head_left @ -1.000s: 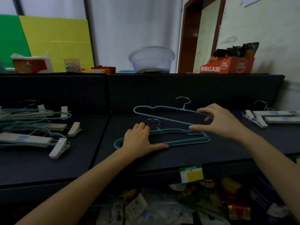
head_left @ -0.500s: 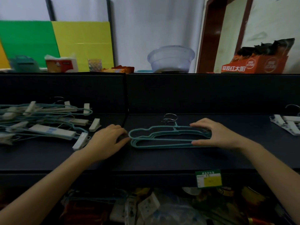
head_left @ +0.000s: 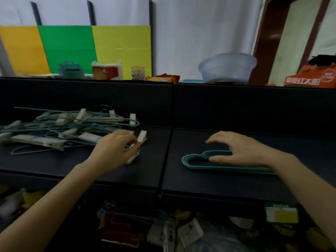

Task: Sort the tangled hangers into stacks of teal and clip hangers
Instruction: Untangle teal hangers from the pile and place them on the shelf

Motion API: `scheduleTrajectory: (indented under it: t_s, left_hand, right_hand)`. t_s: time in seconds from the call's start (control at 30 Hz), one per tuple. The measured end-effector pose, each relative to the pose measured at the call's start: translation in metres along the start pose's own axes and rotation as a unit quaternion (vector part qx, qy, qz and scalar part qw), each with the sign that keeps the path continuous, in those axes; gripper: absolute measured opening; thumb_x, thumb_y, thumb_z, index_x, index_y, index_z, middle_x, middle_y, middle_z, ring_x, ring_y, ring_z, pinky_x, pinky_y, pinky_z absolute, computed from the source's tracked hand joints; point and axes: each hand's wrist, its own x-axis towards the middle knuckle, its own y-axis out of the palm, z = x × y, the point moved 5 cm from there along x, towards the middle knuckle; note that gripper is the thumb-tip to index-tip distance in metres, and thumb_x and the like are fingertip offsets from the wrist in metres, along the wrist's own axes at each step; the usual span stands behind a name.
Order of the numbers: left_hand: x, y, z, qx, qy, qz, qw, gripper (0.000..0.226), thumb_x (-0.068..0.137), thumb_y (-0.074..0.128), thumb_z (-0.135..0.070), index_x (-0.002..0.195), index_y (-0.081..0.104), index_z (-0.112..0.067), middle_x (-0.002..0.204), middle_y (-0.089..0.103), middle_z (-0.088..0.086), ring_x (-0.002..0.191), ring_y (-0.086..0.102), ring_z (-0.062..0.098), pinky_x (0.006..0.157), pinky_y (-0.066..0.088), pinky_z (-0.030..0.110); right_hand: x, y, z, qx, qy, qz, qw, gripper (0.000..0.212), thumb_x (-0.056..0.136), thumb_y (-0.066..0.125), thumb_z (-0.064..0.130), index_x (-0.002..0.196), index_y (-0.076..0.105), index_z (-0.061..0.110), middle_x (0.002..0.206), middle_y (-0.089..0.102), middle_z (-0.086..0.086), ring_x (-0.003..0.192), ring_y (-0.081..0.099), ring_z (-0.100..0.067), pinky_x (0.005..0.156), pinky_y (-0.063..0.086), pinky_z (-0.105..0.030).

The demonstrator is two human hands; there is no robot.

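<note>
Bare dark shelf lies open between the tangled hanger pile on the left and the teal stack to its right. Behind the pile a black back panel blocks reach; in front of it the shelf edge is open.

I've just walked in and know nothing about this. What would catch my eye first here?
Probably the tangled pile of hangers, teal wire and white clips mixed, on the left of the dark shelf, with the left hand reaching into its edge. To the right, the right hand rests on a neat stack of teal hangers. Behind, bright orange, green and yellow panels stand out.
</note>
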Motion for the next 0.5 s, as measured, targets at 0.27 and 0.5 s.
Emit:
scheduleTrajectory:
  t_s: [0.27,0.5]
  left_hand:
    - [-0.041,-0.046,0.107,0.033,-0.049,-0.036,0.998,0.03,0.091,0.049,-0.038,0.111,0.06,-0.018,0.107,0.062,-0.002,0.1,0.055,0.016,0.074,0.046,0.029]
    - [-0.063,-0.086,0.217,0.039,-0.054,-0.071,0.995,0.028,0.089,0.055,-0.035,0.107,0.064,-0.016,0.103,0.063,-0.001,0.099,0.057,0.019,0.068,0.041,0.028]
  right_hand:
    - [0.081,0.004,0.12,0.036,-0.075,-0.084,0.993,0.034,0.087,0.055,0.045,0.12,0.055,0.035,0.12,0.056,0.015,0.107,0.053,-0.005,0.092,0.046,-0.037]
    - [0.169,0.03,0.207,0.036,-0.059,-0.104,0.992,0.035,0.087,0.054,0.047,0.119,0.056,0.032,0.116,0.059,0.011,0.101,0.055,-0.007,0.085,0.05,-0.033]
